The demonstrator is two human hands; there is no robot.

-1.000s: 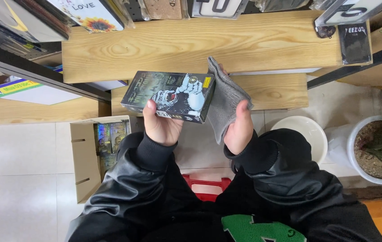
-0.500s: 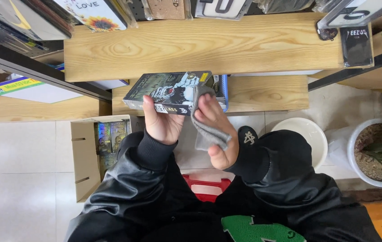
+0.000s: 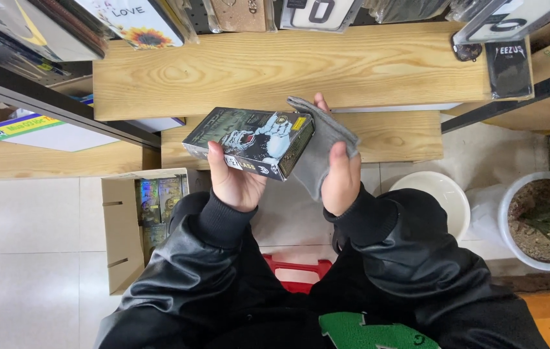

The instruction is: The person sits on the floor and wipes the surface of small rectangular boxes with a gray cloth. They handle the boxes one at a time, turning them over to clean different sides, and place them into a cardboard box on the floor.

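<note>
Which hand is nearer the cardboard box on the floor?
Left. The left hand holds the dark box above the cardboard box; the right hand, gripping the grey cloth, is farther away.

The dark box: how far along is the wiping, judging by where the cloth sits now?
Done: nothing provable; the dark box shows no visible dust. In hand: the left hand holds the box from below, while the right hand presses the grey cloth against its right end. Left: its far sides are hidden, so unknown.
</note>
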